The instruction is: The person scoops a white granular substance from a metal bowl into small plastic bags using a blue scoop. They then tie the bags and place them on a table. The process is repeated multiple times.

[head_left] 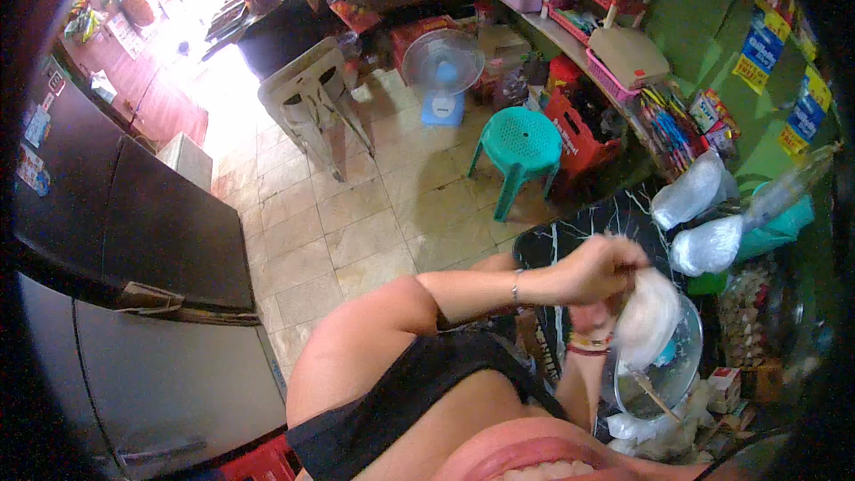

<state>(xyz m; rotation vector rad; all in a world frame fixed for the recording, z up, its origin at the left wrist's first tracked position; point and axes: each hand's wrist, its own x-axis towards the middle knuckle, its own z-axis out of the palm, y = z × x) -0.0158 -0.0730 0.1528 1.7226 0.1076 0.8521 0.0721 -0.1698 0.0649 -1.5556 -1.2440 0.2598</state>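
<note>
My left hand [611,267], with a thin bracelet at the wrist, grips the top of a blurred, whitish filled plastic bag [648,321]. My right hand [591,321], with red and yellow bands at the wrist, is just below, against or close beside the bag; its fingers are blurred and partly hidden. Under the bag is a round metal basin [695,347] with a bright blue thing [666,353] inside. A wooden stick or handle [658,397] lies over the basin's near rim. Two filled clear plastic bags [691,190] [708,245] lie on the black marble-patterned counter [581,234].
Crumpled plastic [658,431] and a small box [723,389] lie by the basin. Beyond are a green plastic stool [522,137], a red crate [574,140] and an electric fan [443,73]. A person [280,33] sits on a plastic chair [304,80]. A refrigerator [174,214] stands left.
</note>
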